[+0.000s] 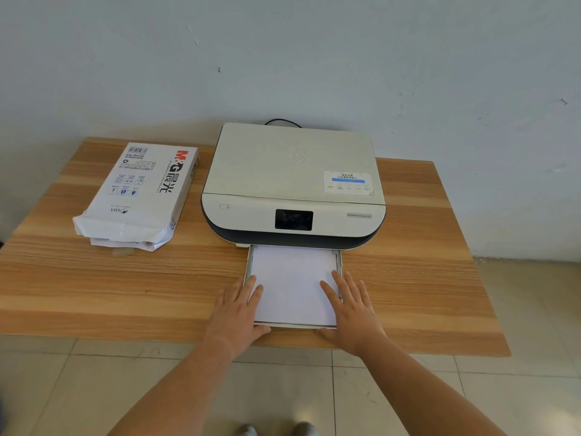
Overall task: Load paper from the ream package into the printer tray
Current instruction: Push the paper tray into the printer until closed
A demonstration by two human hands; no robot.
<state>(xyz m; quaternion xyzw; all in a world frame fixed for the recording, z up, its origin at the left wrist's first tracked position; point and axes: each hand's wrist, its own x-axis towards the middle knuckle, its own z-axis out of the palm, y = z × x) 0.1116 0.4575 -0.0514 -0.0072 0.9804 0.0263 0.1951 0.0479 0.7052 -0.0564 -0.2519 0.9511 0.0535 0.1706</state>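
Printer (292, 184) is my landmark. Tray (339, 262) is pulled out of its front toward me, stack of paper (292, 284) lying flat inside it. Left hand (237, 313) sits on the tray's near-left corner, right hand (352, 309) on the near-right; fingers (341, 286) spread flat and wide, gripping nothing, thumbs hooked around the tray's front edge. Palms on both sides so I can square the sheets and, I judge, push the tray in straight without skewing it. Ream package (138, 193) lies left of the printer on the desk (125, 287), torn end facing me, handy if more sheets are needed. Loading looks nearly done; closing the tray remains.
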